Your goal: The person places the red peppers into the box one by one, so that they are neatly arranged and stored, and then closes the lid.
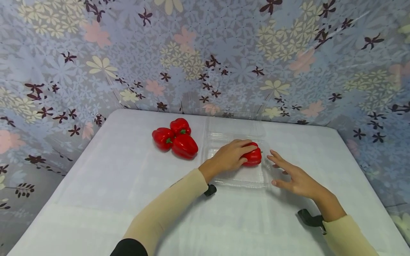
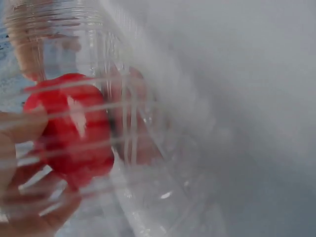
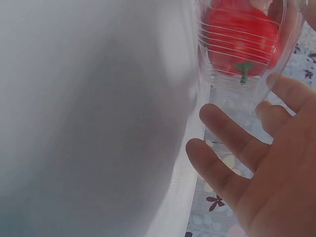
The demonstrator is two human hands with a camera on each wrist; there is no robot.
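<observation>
A red bell pepper lies in the right part of a clear plastic container. My left hand reaches into this container from the left and grips the pepper, thumb and fingers around it. Through the clear wall, the left wrist view shows the fingers on the red pepper. Just right of the container, my right hand hovers with its fingers spread and holds nothing. In the right wrist view, the pepper's green stem faces the right hand through the ribbed side.
Three more red bell peppers sit clustered on the white-covered table, left of the container. The container's clear lid lies folded back toward the flowered curtain behind the table. Black wrist mounts stick out beside the wrists.
</observation>
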